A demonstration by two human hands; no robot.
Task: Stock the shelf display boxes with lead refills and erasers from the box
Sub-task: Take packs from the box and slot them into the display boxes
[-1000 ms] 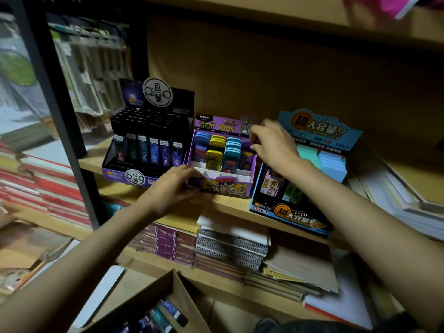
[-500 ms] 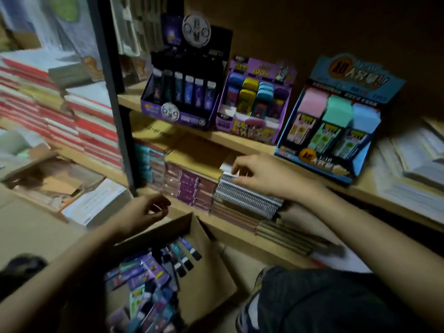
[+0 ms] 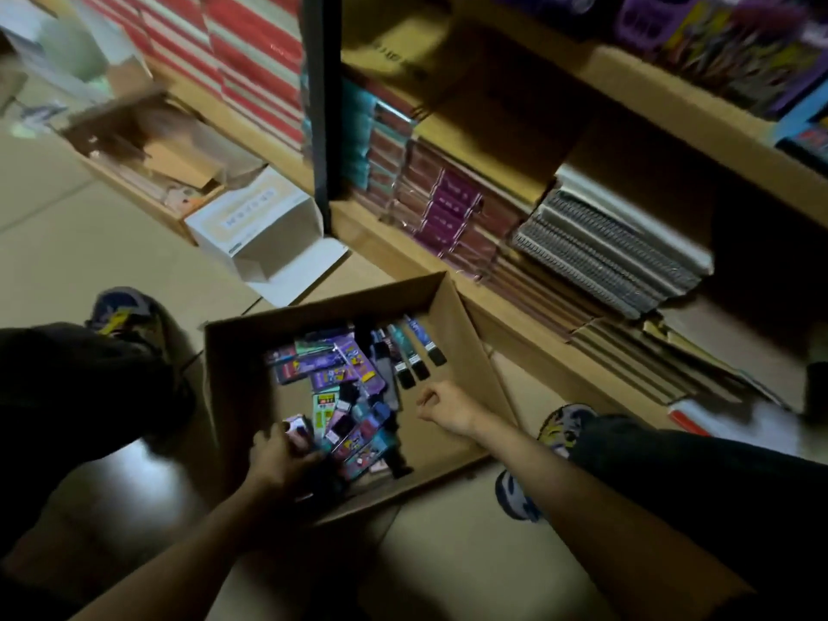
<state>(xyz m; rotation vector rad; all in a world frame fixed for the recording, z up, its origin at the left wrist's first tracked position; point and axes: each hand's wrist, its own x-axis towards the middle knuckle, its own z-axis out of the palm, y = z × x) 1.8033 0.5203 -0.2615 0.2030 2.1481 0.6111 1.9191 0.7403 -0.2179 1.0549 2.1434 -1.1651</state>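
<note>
Box [image 3: 233, 387] | L hand [image 3: 280, 463] grips pkt [image 3: 298, 434], label blurred | display boxes [image 3: 717, 51] cropped

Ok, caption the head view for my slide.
Left hand grips a pink packet in the cardboard box; right hand hovers over it, loosely curled.
</note>
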